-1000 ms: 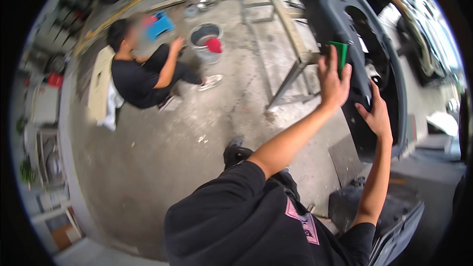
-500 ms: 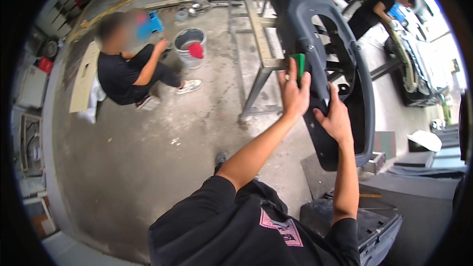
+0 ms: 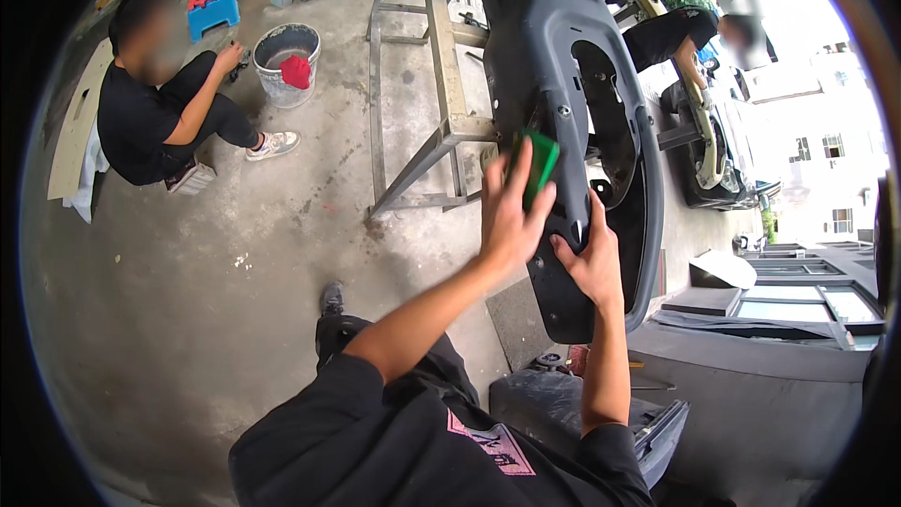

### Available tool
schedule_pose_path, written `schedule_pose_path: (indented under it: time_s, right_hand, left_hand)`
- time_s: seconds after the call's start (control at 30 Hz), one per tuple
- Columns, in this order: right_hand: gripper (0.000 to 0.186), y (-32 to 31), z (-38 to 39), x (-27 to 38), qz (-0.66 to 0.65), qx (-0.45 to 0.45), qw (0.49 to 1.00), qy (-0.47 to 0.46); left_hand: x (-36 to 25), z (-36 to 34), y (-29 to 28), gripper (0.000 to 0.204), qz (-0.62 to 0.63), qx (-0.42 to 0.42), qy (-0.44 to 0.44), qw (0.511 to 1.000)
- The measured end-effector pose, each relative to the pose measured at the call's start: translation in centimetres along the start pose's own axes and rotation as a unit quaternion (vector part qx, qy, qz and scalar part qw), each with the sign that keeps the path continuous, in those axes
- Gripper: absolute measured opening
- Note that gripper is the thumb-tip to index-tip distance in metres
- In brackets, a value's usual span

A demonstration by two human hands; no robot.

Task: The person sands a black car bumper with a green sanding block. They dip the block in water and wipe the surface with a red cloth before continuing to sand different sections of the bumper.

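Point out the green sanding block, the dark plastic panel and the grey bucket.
green sanding block (image 3: 539,165): head view, on its upper green face above the fingers.
dark plastic panel (image 3: 544,28): head view, on its broad upper surface.
grey bucket (image 3: 272,84): head view, on its outer wall below the red cloth.

Car panel (image 3: 563,47), upper centre: dark grey plastic, matt, faintly grained. Sanding pad (image 3: 538,165), centre: green, rough, fibrous-looking. Stand (image 3: 441,66), upper centre: bare grey metal, dull. Floor (image 3: 235,253): concrete, rough, stained. Bucket (image 3: 282,47), upper left: grey, scuffed; red cloth (image 3: 296,70) inside.
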State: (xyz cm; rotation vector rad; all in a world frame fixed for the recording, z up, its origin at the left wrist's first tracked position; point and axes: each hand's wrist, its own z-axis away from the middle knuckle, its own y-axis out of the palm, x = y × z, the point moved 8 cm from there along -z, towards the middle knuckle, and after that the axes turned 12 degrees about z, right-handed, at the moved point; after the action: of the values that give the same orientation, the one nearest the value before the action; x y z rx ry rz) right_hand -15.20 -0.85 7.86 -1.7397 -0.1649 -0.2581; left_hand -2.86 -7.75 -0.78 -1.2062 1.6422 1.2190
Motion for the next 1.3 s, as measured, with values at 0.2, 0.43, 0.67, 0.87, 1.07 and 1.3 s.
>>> schedule_pose_path:
  time_s: [0.2, 0.43, 0.67, 0.87, 1.07, 1.3]
  right_hand:
    - [0.082, 0.1, -0.3, 0.6, -0.005, -0.003, 1.000, 0.008]
    - [0.082, 0.3, -0.4, 0.1, -0.005, 0.027, 0.998, 0.050]
    - [0.083, 0.3, -0.3, -0.1, -0.027, 0.040, 0.997, 0.060]
    - [0.082, 0.4, -0.4, -0.3, -0.026, 0.052, 0.994, 0.090]
    - [0.082, 0.4, -0.4, -0.4, -0.042, 0.050, 0.994, 0.087]
    - [0.083, 0.5, 0.0, -0.9, -0.026, 0.025, 0.998, 0.053]
  left_hand:
    - [-1.2, 2.5, -0.4, 0.067, 0.012, 0.004, 0.015, 1.000]
    - [0.6, 2.0, 0.3, 0.072, 0.054, 0.004, -0.015, 0.998]
    - [-0.4, 0.5, -0.2, 0.070, 0.065, -0.008, 0.011, 0.998]
    - [-1.1, -3.3, -0.4, 0.070, 0.045, -0.028, 0.021, 0.998]
    - [-1.6, -3.8, -0.4, 0.071, 0.023, -0.011, 0.028, 0.999]
    - [-1.4, -0.8, -0.3, 0.071, 0.024, 0.002, 0.029, 0.999]
